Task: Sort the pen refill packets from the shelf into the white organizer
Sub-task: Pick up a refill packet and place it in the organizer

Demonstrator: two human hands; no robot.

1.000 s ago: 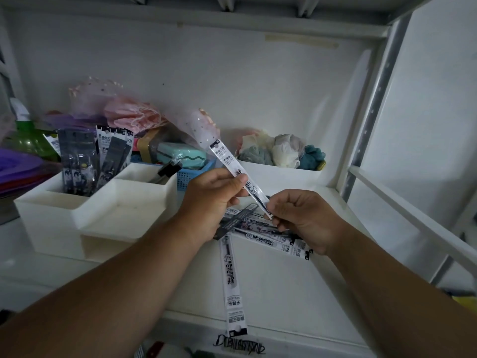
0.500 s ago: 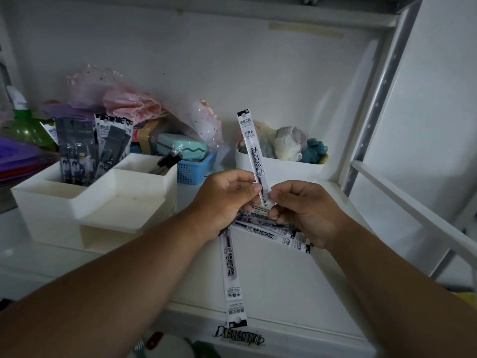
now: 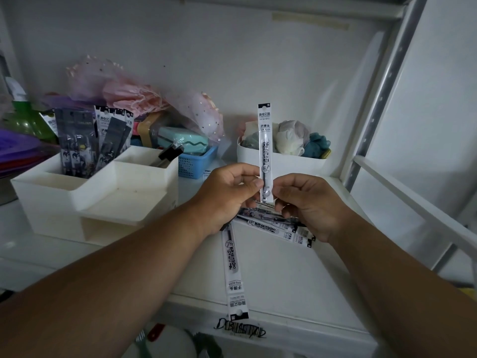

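Refill packet [image 3: 265,140] stands upright, its lower end pinched by left hand [image 3: 227,192] and right hand [image 3: 309,202]. Its label reads "GPR-8209". More packets [image 3: 273,226] lie on the shelf [image 3: 284,275] beneath.

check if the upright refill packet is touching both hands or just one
Touching both. The head view shows the upright refill packet pinched at its lower end between the left hand thumb and the right hand fingers, with no gap on either side.

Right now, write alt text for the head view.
Both hands, left and right, pinch the bottom of one refill packet, holding it upright over more packets lying on the shelf. A white organizer to the left already holds some packets.
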